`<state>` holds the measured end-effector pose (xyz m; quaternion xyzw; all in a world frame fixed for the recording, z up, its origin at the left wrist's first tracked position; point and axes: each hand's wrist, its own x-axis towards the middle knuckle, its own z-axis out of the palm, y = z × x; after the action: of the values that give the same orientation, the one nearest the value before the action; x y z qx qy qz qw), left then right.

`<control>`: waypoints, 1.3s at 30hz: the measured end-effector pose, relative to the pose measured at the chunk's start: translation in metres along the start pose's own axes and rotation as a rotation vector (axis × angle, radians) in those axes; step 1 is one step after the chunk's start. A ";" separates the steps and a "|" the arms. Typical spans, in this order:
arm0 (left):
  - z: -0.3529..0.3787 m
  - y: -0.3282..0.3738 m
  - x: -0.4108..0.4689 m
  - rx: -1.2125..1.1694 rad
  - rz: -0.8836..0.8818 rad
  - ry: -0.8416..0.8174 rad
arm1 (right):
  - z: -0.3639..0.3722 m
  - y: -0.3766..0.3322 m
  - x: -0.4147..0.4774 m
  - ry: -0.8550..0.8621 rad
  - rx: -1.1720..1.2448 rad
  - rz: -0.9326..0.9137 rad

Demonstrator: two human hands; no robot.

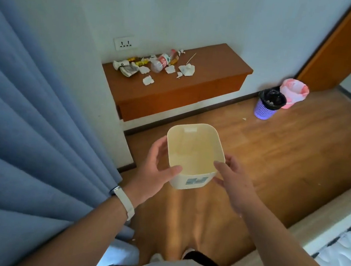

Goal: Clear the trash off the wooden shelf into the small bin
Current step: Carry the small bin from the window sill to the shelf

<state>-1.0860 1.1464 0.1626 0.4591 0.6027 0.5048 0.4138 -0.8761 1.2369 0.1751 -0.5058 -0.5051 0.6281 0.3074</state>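
I hold a small cream bin [192,148] in front of me with both hands, its inside empty. My left hand [159,168] grips its left rim, thumb over the near edge. My right hand [233,182] grips the right side. Ahead, a wooden shelf [211,71] is fixed to the white wall. On its left half lies trash: a clear plastic bottle [161,62] with a red label, crumpled paper [127,67], several torn white scraps [148,80], yellow wrappers [140,62], a thin stick [191,58] and a white wad [187,69].
A blue curtain [27,125] hangs close on my left. A purple mesh bin [267,106] with a black liner and a pink bin [293,92] stand on the wooden floor [277,156] to the right of the shelf. A bed edge [339,230] is at right, an orange door [344,43] beyond.
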 end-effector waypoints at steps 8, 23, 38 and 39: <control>0.005 -0.003 0.046 0.037 -0.020 -0.034 | -0.010 -0.004 0.040 0.008 0.027 0.016; 0.098 0.053 0.215 0.015 -0.055 0.024 | -0.118 -0.072 0.199 -0.073 0.006 -0.028; 0.182 0.072 0.329 0.001 -0.076 0.040 | -0.213 -0.109 0.293 -0.062 -0.012 -0.008; 0.184 0.070 0.334 -0.010 -0.074 0.027 | -0.215 -0.110 0.298 -0.057 -0.008 -0.002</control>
<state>-0.9785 1.5179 0.1929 0.4273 0.6224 0.4983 0.4263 -0.7753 1.6065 0.1869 -0.4883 -0.5169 0.6399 0.2913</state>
